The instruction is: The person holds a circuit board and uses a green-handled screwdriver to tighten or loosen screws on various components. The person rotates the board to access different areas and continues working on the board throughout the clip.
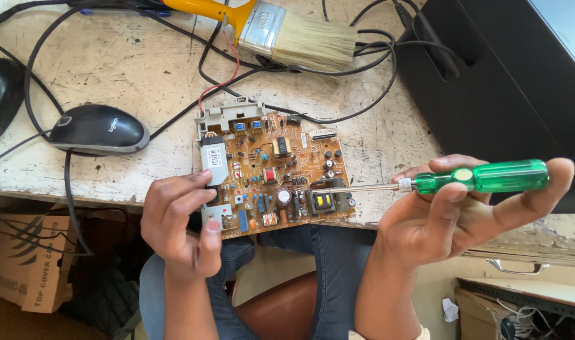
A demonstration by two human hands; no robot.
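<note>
- Two hands worked together: the left hand (180, 223) pinched the circuit board (272, 173) by its near-left edge at the surface (130, 69) rim.
- The right hand (454, 217) gripped the screwdriver (426, 182), tip lying across the board; a steadier, squarer approach seemed wise.

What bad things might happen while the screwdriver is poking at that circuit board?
The screwdriver tip lies across the crowded circuit board, so a slip might scratch or bend small parts. The board overhangs the table edge, steadied only by the left hand; it might tip toward the lap.
</note>
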